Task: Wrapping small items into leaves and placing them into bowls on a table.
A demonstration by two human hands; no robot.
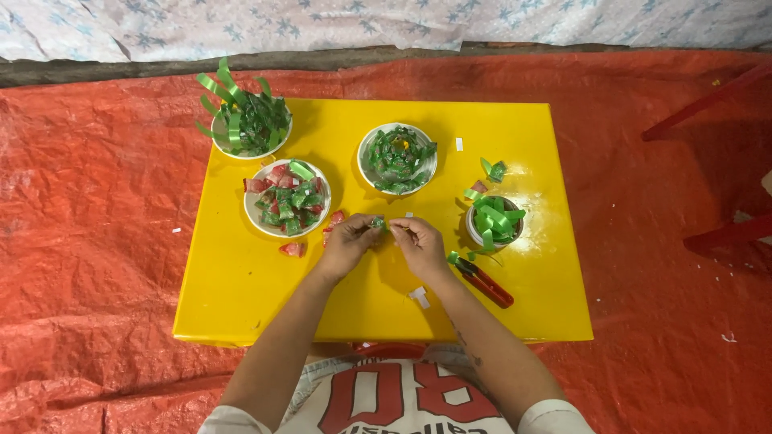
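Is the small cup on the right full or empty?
Full: the small cup brims with green ribbon strips, some spilling over its rim.

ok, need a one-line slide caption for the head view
Both hands, left hand and right hand, pinch a small green piece over a yellow table set with bowls of green and red pieces.
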